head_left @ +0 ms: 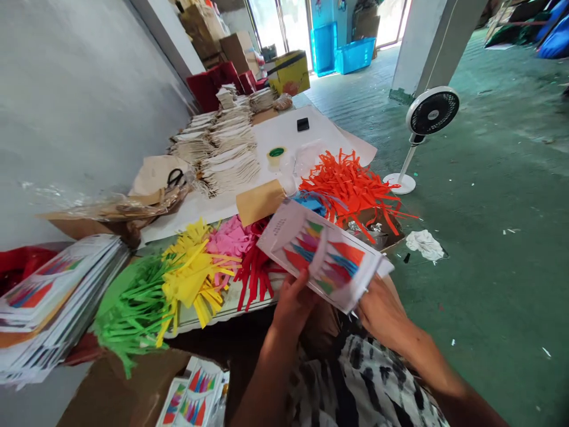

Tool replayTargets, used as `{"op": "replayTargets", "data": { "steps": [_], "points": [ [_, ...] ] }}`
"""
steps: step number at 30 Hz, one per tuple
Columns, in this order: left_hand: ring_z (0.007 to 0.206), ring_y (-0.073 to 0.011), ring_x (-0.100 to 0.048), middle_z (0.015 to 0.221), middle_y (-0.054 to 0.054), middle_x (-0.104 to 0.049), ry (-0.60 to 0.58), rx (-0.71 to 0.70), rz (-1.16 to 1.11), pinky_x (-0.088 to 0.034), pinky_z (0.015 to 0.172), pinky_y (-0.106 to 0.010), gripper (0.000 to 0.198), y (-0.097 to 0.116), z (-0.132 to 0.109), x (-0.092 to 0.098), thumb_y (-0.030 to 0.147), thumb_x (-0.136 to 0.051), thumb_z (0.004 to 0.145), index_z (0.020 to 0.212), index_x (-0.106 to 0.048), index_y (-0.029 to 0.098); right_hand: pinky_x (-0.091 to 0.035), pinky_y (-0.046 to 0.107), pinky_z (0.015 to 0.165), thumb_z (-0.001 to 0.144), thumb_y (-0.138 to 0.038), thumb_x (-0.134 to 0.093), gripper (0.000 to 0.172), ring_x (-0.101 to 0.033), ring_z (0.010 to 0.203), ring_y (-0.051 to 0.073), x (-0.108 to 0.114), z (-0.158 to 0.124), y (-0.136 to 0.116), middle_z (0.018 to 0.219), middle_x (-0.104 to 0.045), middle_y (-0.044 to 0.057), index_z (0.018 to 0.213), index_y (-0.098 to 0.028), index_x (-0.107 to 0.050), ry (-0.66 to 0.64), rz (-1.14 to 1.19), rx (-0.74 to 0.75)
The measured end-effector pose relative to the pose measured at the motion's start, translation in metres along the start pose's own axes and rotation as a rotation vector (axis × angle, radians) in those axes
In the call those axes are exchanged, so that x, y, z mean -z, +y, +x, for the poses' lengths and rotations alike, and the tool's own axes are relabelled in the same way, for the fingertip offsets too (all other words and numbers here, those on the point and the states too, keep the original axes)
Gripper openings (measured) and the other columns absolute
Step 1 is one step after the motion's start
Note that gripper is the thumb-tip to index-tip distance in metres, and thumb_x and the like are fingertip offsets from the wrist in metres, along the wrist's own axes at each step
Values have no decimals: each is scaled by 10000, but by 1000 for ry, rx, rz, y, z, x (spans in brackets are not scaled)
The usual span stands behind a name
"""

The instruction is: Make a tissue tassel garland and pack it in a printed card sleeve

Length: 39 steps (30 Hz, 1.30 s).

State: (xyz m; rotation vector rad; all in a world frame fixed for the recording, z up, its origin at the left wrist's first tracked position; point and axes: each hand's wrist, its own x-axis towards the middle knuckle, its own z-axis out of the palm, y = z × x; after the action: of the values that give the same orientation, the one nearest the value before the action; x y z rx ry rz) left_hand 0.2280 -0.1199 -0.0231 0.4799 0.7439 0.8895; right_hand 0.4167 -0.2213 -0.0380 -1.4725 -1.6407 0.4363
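Note:
In front of my body I hold a white printed card (329,255) with a picture of coloured tassels, tilted over the table edge. My left hand (293,296) grips its lower left edge, thumb on the front face. At its lower right corner, my right hand (377,305) is closed, with the fingertips mostly hidden behind it. Just beyond the card lie dark red strips (255,276), pink strips (231,240) and a bunch of orange-red strips (344,181). Further left are yellow strips (191,270) and green strips (133,302).
Stacked printed cards (66,296) stand at the left; more printed cards (193,391) sit in a box below. On the table are stacks of off-white pieces (231,160), scissors (175,177), a tape roll (276,153) and a black phone-like object (303,124). A fan (431,112) stands right.

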Motion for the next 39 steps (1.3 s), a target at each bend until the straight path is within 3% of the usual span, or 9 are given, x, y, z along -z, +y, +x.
{"op": "replayTargets", "data": {
  "steps": [5, 8, 13, 17, 21, 25, 28, 31, 39],
  "points": [
    [1154, -236, -761, 1282, -59, -795, 54, -177, -194, -649, 978, -411, 327, 13, 1, -4, 279, -826, 908, 1224, -753, 239, -504, 529, 1173, 1014, -367, -639, 414, -629, 1347, 300, -2, -28, -11, 1450, -655, 116, 1423, -307, -648, 310, 185, -299],
    [1151, -198, -757, 1255, -43, -805, 78, -186, -316, -612, 1038, -352, 203, -10, -1, -15, 279, -778, 947, 1146, -792, 239, -569, 506, 1095, 883, -553, -798, 604, -719, 1211, 304, -21, -37, -21, 1352, -723, 121, 1404, -284, -652, 313, 669, -620],
    [1295, -239, -693, 1362, -38, -757, 22, -116, -221, -547, 1138, -388, 322, -62, -20, -27, 393, -862, 864, 1169, -798, 311, -531, 468, 1158, 871, -497, -833, 509, -704, 1269, 276, -44, -12, -37, 1297, -776, 61, 1328, -303, -718, 419, 1157, -684],
    [1386, -339, -626, 1456, -85, -700, -256, 53, 391, -586, 1060, -428, 461, -45, -63, -10, 500, -892, 808, 1224, -810, 321, -605, 447, 1036, 856, -463, -850, 431, -764, 1122, 271, -16, 6, -17, 1183, -815, 60, 1233, -271, -768, 587, 1120, -628],
    [919, -257, -780, 986, -106, -826, -665, 129, 947, -606, 851, -354, 219, 20, -97, 7, 407, -706, 990, 1046, -871, 274, -635, 408, 937, 838, -403, -874, 314, -779, 1014, 249, 23, 3, 4, 1127, -827, 39, 1115, -276, -799, 444, 1045, -525],
    [1322, -383, -641, 1396, -143, -701, -160, -670, 870, -575, 1051, -445, 912, 64, -83, -4, 380, -1056, 541, 1381, -711, 299, -639, 339, 789, 887, -410, -833, 238, -770, 876, 222, 34, -1, -6, 1023, -826, 33, 1068, -257, -811, 196, 913, -450],
    [1295, -374, -661, 1347, -140, -725, -167, -434, 764, -596, 1019, -415, 1000, 63, -59, -19, 315, -1078, 471, 1386, -677, 255, -633, 335, 840, 934, -405, -787, 259, -766, 922, 223, 33, 2, -26, 1046, -818, 26, 1156, -273, -802, 40, 819, -347],
    [842, -241, -750, 970, -60, -798, -87, -194, 671, -620, 715, -294, 734, 45, -45, -24, 307, -1036, 558, 1212, -722, 200, -622, 343, 909, 998, -397, -704, 408, -754, 993, 222, 36, 5, -39, 1168, -796, 10, 1399, -327, -699, -1, 700, -279],
    [608, -156, -674, 753, -5, -777, 156, -226, 618, -565, 571, -240, 460, 12, -49, 9, 270, -1003, 546, 921, -759, 164, -572, 396, 1082, 1057, -388, -594, 514, -688, 1272, 270, 39, -7, -30, 1399, -718, 34, 1567, -337, -558, -41, 502, -232]
  ]
}}
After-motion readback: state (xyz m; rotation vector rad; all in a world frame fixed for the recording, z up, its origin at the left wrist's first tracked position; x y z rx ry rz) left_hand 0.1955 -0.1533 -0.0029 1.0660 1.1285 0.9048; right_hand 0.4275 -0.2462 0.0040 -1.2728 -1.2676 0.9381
